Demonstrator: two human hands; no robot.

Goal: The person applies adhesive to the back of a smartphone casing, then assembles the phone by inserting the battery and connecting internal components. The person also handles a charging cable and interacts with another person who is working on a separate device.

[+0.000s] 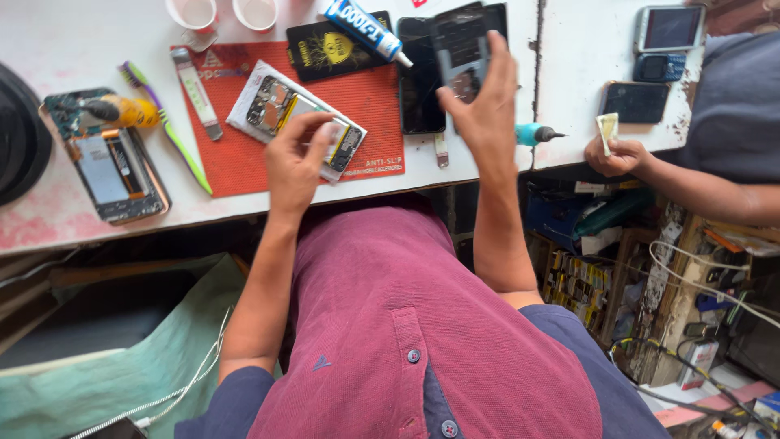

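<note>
Left hand (296, 162) presses down on the opened phone (296, 118), fingers curled over its near edge; the flat rectangular body shows bare metal and circuit parts and lies on the ribbed red rubber mat (374, 97) on the white, scuffed worktop (81, 41). Right hand (486, 110) is raised, grasping a dark glossy phone panel (461, 45) upright between thumb and fingers, just right of the mat. A blue-and-white glue tube (366, 28) lies slanted at the far edge. Far left sits another gutted phone (110, 167) beside a green toothbrush (166, 126). At right, another person's hand (619, 154) pinches a small pale card (607, 130)
</note>
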